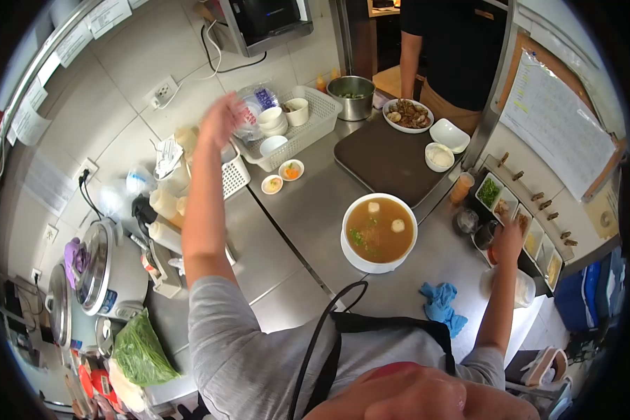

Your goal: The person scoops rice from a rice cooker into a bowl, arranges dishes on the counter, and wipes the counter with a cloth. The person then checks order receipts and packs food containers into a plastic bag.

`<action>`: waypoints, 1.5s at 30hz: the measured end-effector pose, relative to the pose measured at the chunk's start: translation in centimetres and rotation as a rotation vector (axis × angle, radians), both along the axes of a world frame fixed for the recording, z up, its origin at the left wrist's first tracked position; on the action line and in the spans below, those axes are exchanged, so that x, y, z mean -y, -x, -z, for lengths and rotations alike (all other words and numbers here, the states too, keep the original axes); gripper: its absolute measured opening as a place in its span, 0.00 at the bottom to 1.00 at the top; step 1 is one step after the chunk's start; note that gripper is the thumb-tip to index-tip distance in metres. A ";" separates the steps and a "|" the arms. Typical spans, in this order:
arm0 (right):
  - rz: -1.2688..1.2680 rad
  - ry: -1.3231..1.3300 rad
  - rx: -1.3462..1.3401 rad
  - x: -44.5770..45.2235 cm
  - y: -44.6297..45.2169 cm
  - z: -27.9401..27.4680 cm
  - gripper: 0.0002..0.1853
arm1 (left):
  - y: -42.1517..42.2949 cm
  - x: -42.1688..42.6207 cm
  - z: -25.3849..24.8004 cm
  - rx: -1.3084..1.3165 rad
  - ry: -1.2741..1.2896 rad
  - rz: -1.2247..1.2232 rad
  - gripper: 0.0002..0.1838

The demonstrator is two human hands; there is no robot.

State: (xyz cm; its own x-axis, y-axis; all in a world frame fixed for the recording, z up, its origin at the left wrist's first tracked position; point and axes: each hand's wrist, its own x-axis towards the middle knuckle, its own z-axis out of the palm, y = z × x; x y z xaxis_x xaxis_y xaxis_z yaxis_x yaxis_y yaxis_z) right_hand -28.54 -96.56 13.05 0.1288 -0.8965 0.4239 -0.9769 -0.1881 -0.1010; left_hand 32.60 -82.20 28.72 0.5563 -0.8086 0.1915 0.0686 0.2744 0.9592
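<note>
My left hand (220, 120) is raised at the upper left, next to a clear plastic bag with red print (246, 120) by a white basket (308, 137). Motion smears its fingers, so I cannot tell if it holds anything. My right hand (507, 240) reaches to the row of topping containers (532, 238) at the right, close to a dark-topped jar (484, 234). Its fingertips are partly hidden among the containers. Between my arms stands a white bowl of brown broth (345, 245) with two pale balls (397, 225) and chopped greens (358, 238).
Two small cups of garnish (291, 169) stand left of a dark tray (378, 157). Beyond it are a dish of clams (408, 116), a bowl of rice (439, 157) and a metal pot (351, 98). A blue cloth (442, 308) lies near me. Another person (451, 59) stands across the counter.
</note>
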 end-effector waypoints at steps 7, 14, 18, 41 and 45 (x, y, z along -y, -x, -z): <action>-0.125 -0.427 0.307 -14.7 -0.7 12.6 0.14 | -0.9 9.9 -14.8 0.442 0.102 -0.219 0.20; 0.016 -0.101 0.316 -17.8 -3.6 12.8 0.15 | 2.2 18.0 -22.0 0.619 0.171 -0.221 0.22; 0.015 -0.096 0.361 -17.8 -3.8 12.6 0.15 | 0.7 21.4 -24.1 0.550 0.255 -0.187 0.24; -0.346 -0.339 0.125 -17.7 -2.8 10.0 0.30 | 22.1 12.4 -7.0 0.471 0.185 0.572 0.24; -0.254 -0.248 0.208 -18.3 -1.5 11.3 0.22 | 29.8 6.5 -0.4 0.259 0.147 0.893 0.21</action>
